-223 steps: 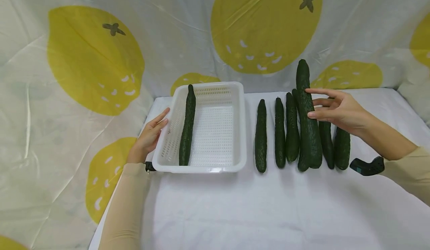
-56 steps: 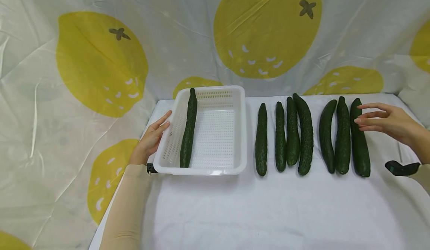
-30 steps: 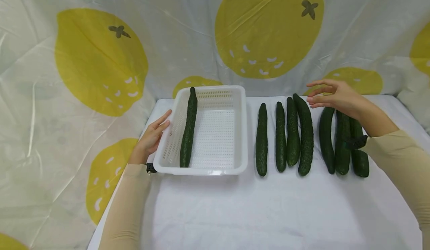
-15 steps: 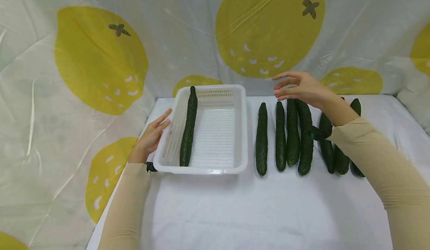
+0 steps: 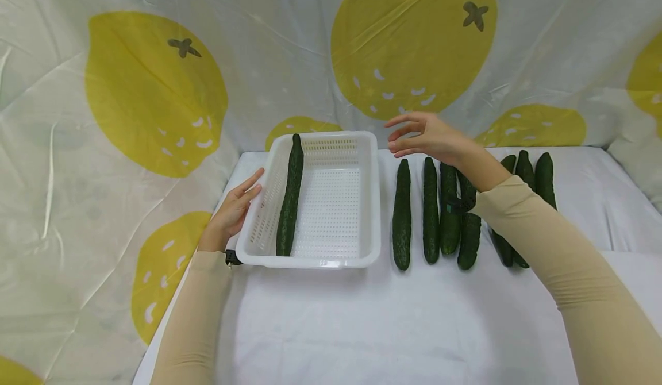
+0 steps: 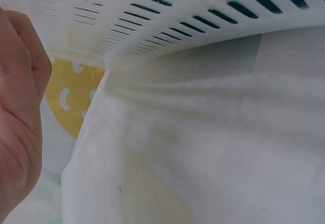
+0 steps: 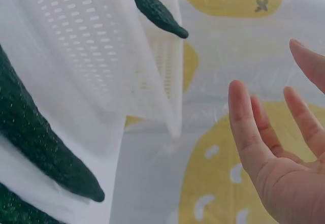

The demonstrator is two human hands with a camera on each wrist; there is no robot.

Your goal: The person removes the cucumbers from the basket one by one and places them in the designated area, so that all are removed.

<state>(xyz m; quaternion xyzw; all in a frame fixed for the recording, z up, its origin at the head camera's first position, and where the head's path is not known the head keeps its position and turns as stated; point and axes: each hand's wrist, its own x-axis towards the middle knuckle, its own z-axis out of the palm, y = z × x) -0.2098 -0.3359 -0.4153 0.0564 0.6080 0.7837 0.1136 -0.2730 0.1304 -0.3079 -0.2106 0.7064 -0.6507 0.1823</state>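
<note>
My left hand (image 5: 233, 210) rests against the left side of a white plastic basket (image 5: 376, 201), its visible fingers extended along the wall. One long cucumber (image 5: 291, 201) leans lengthwise inside the basket, its far tip over the back rim. My right hand (image 5: 426, 138) is raised at the back, just right of the basket, fingers spread and loosely bent with nothing between them. Below it lies the leftmost cucumber (image 5: 401, 218) of a row on the cloth. In the right wrist view, that hand's fingers (image 7: 244, 117) stand apart from basket and cucumbers.
Several more cucumbers (image 5: 430, 212) lie side by side to the right, some partly hidden under the right forearm (image 5: 558, 258). A white cloth (image 5: 351, 322) covers the table. A lemon-print curtain (image 5: 279, 57) hangs behind and to the left.
My right hand has moved left from the far-right cucumbers, across the row, to near the basket. Earlier it held a cucumber, which now lies at the right. My left hand stays at the basket.
</note>
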